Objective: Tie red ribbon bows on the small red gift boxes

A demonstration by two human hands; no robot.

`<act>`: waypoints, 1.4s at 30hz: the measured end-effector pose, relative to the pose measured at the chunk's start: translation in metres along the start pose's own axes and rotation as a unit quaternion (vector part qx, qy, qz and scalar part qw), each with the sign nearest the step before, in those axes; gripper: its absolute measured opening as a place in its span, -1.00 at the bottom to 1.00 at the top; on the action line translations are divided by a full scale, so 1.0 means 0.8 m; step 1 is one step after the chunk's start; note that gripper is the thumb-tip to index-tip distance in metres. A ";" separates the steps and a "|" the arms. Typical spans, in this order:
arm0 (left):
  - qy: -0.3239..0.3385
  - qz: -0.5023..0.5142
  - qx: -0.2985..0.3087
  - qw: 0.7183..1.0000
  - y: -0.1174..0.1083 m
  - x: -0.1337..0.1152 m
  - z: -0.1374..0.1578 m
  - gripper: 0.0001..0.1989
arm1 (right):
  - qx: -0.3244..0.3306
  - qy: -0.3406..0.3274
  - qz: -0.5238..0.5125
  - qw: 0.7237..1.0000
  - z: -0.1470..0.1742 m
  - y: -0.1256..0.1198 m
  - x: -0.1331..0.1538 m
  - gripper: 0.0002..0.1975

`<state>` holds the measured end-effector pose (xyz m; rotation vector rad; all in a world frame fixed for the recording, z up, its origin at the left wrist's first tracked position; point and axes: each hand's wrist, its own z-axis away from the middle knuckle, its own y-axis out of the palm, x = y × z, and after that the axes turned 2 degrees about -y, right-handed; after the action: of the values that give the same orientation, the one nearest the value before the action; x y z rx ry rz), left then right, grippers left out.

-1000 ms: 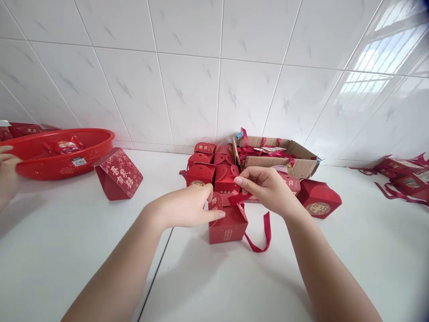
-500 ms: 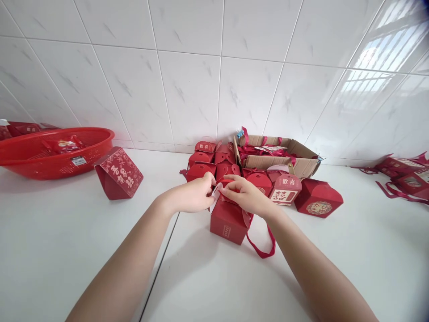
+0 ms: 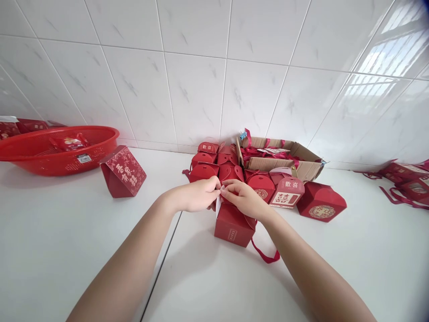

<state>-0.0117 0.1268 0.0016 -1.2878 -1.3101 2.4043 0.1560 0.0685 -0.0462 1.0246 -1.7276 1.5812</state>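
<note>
A red gift box (image 3: 235, 227) stands on the white table in front of me, its top flaps partly folded in. At its upper left edge, my left hand (image 3: 201, 195) is closed in a pinch on a flap whose pale inner side shows. My right hand (image 3: 244, 199) pinches the top of the same box from the right, its fingertips meeting the left ones. Between the fingers the flap's edge is mostly hidden. A red ribbon (image 3: 270, 259) trails from the box's right side onto the table.
Behind my hands stand several closed red boxes (image 3: 203, 172) in rows. An open cardboard box (image 3: 306, 165) of red ribbons is against the tiled wall. To the left are a patterned red box (image 3: 124, 172) and a red plastic basket (image 3: 43, 166); more red boxes (image 3: 414, 179) lie far right.
My fingertips have come closer together over the flap, and the gift box has turned slightly. The whole view has shifted a little, moving things rightward.
</note>
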 end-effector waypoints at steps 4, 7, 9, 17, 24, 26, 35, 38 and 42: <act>-0.002 0.028 0.015 0.999 -0.001 0.004 -0.006 -0.85 | 0.003 -0.010 -0.009 1.000 0.001 -0.001 -0.001 -0.64; -0.004 0.013 -0.006 1.000 0.001 0.005 -0.010 -0.84 | 0.006 -0.016 -0.017 1.000 0.001 0.000 -0.003 -0.66; -0.003 0.003 -0.016 1.000 0.002 0.004 -0.011 -0.84 | 0.009 -0.028 -0.018 0.999 0.000 0.001 -0.004 -0.67; 0.009 0.171 -0.031 0.985 -0.021 -0.003 0.008 -0.85 | -0.064 -0.061 0.084 0.993 0.010 -0.027 0.003 -0.61; 0.131 0.292 -0.203 0.925 -0.050 -0.001 0.048 -0.84 | 0.039 0.089 0.233 0.968 0.049 -0.098 0.005 -0.32; 0.160 0.311 -0.222 0.910 -0.051 0.000 0.052 -0.87 | 0.122 0.127 0.231 0.957 0.050 -0.099 0.000 -0.24; 0.201 0.421 -0.234 0.853 -0.061 0.002 0.056 -0.81 | 0.143 0.078 0.242 0.956 0.020 -0.072 -0.021 -0.23; 0.218 0.457 -0.267 0.820 -0.065 0.004 0.060 -0.84 | 0.138 0.072 0.189 0.970 0.032 -0.087 -0.017 -0.40; 0.227 0.495 -0.318 0.776 -0.066 0.005 0.060 -0.83 | 0.085 0.053 0.126 0.987 0.056 -0.112 -0.002 -0.58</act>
<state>-0.0636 0.1309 0.0505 -3.1615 -1.5503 1.7477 0.2355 0.0238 -0.0046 0.8064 -1.7276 1.9332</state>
